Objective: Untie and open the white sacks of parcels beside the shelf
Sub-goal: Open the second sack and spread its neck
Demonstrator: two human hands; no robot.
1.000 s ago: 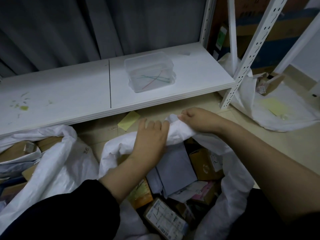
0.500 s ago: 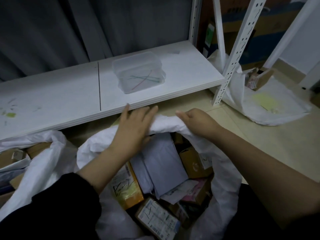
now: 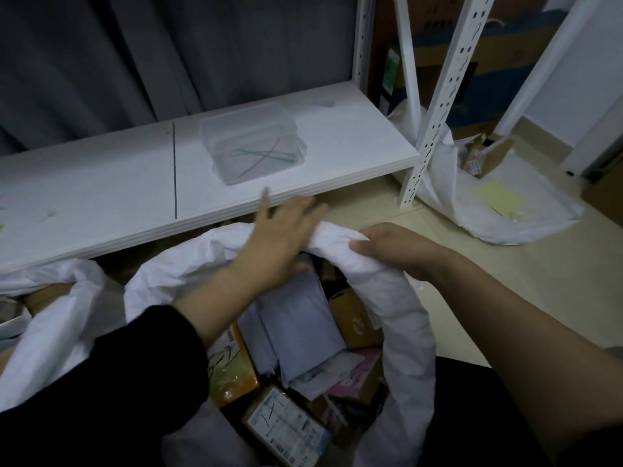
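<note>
One clear box (image 3: 249,143) on shelf (image 3: 101,197), sack (image 3: 404,315) below

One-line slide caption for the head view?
Left hand rests on and right hand grips the rolled rim of an open white sack of parcels beside a shelf holding a clear box.

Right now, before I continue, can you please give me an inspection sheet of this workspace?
Surface: beige tiled floor; white shelf board above it.
Job's things: middle white sack open, parcels showing inside; another open sack at left; a third sack lies right of the upright.
Clutter: clear box of thin coloured strips on the shelf board.
Grips: left grip lies flat on the sack's rolled rim; right grip curls round that rim.
Cables: nothing seen.
Surroundings: grey curtain behind the shelf; cardboard cartons at back right.
</note>
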